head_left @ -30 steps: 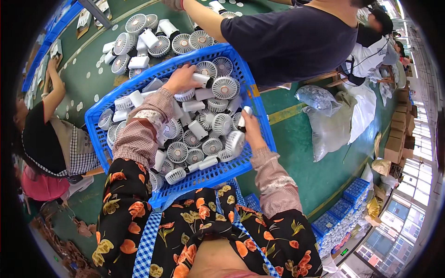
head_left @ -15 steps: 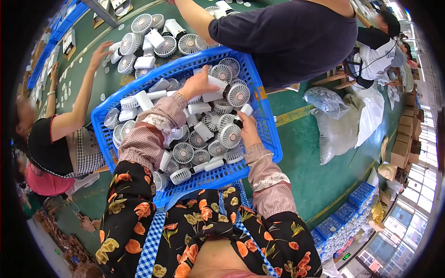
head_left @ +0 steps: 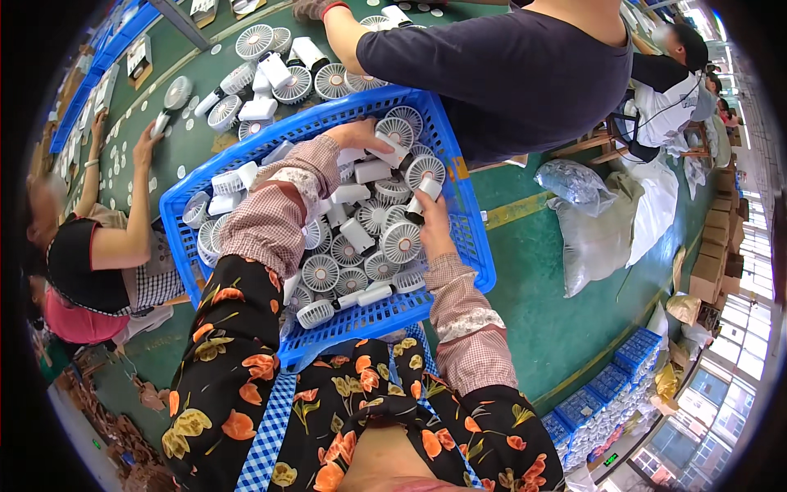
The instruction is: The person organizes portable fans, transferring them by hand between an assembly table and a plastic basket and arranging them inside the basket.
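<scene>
Blue basket (head_left: 470, 238) of white handheld fans (head_left: 321, 272): worker's left hand (head_left: 357, 135) grasps one fan (head_left: 394, 153) toward the far edge; right hand (head_left: 435, 226), nearer the right edge, grips another fan (head_left: 427, 191) close by, handle pointing toward the far-right corner.

Head-worn fisheye view, facing down, close above left hand (head_left: 356, 135) and right hand (head_left: 435, 225)

The white fan (head_left: 397, 154) touching my left hand (head_left: 361, 135) slants near the far right corner of the blue basket (head_left: 474, 225), its handle leftward, its round slatted grille facing up beside the right edge. By its handle I hold a second white fan (head_left: 404, 238) in my right hand (head_left: 436, 220); its black neck leads to a grille lying closer to the near edge.
</scene>
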The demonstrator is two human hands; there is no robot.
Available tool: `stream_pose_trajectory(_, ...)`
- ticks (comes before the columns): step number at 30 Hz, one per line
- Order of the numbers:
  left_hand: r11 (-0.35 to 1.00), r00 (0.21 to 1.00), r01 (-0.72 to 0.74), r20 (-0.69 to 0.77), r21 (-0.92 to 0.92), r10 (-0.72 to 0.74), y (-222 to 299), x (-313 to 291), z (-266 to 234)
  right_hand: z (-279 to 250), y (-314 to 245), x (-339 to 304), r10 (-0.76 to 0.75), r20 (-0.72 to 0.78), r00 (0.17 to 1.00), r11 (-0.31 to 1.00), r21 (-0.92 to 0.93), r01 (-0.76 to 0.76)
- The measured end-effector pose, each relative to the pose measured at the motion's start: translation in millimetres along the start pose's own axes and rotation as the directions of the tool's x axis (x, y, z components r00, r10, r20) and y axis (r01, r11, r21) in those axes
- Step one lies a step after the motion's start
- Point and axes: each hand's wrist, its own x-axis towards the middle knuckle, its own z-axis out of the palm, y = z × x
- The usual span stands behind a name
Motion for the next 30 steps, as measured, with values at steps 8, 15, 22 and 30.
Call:
stream_pose_trajectory(8,0.937,0.987,0.095,0.155,-0.336,-0.045,0,-1,-3,-18,9,3,-0.031,0.031,0.999,0.998,0.056,0.029)
stream_pose_trajectory(15,0.920,0.975,0.155,0.206,-0.360,-0.084,-3,-11,-8,-12,10,5,0.033,-0.001,0.999,0.977,0.212,-0.032)
stream_pose_trajectory(22,0.623,0.994,0.046,0.097,-0.781,0.047,-12,-36,27,-24,15,14,0.089,0.007,0.996,0.953,0.292,-0.087)
stream_pose_trajectory(30,0.320,0.994,0.019,0.054,-0.947,0.100,-17,-58,39,-21,12,9,0.071,0.098,0.993,0.959,0.268,-0.095)
